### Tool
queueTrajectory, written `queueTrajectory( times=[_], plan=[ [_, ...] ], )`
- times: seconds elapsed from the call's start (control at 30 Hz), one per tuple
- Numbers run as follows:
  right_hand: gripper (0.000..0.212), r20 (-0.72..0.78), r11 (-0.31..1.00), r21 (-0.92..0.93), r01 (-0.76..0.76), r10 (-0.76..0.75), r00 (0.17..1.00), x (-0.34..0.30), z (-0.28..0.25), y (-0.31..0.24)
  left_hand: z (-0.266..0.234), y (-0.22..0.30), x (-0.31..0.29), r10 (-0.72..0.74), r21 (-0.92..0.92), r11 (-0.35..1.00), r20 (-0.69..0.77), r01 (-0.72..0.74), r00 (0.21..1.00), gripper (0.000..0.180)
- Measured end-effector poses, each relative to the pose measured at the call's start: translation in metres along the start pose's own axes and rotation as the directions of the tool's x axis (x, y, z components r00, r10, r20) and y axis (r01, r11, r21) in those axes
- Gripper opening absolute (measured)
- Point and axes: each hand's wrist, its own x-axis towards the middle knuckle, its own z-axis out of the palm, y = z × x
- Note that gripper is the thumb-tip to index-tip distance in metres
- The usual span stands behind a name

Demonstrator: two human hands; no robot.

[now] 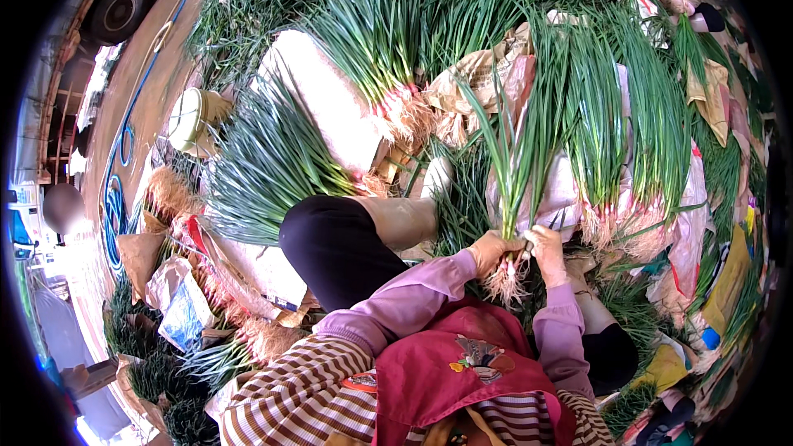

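My left hand [489, 253] is closed round the lower stems of a small bunch of spring onions [514, 186]. Their green leaves fan upward, and the pale, stringy roots hang below my fingers. Right beside it, my right hand [547, 254] is closed near the base of the stems. Two thin dark points [558, 220] stick up from this hand; they look like part of a small pointed tool, but its body is hidden in my grip. Just right of my hands lie larger spring onion bundles [596, 140], roots toward me, on pale sacking.
More spring onion bundles [268, 165] lie to the left and a thick one [372, 41] ahead, on white sacks [318, 87]. A pale bucket [197, 122], a coiled blue hose [116, 219] and a wheel [121, 8] are at the left. Another person's hand [679, 2] holds onions at far right.
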Motion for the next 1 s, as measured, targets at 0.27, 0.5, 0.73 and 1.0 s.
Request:
queueTrajectory(
  times=[0.27, 0.5, 0.73, 1.0],
  plan=[
    [0.023, -0.106, 0.818, -0.563, 0.117, -0.211, 0.972, 0.014, 0.015, -0.024, 0.004, -0.013, 0.013, 0.293, 0.139, 0.955, -0.339, -0.26, 0.894, 0.005],
    [0.018, -0.104, 0.552, -0.821, -0.147, 0.108, 0.989, 0.02, 0.024, 0.055, 0.03, 0.011, -0.003, 0.587, 0.098, 0.788, -0.413, -0.607, 0.696, 0.003],
    [0.03, -0.214, 0.832, -0.509, -0.22, 0.125, 0.969, 0.06, -0.017, 0.007, -0.008, 0.028, 0.004, 0.402, 0.008, 0.895, -0.45, -0.446, 0.797, 0.008],
    [0.021, -0.408, 0.743, -0.55, -0.381, 0.159, 0.899, 0.174, -0.06, -0.001, 0.005, 0.035, 0.008, 0.302, -0.011, 0.943, -0.38, -0.331, 0.874, 0.014]
  ],
)
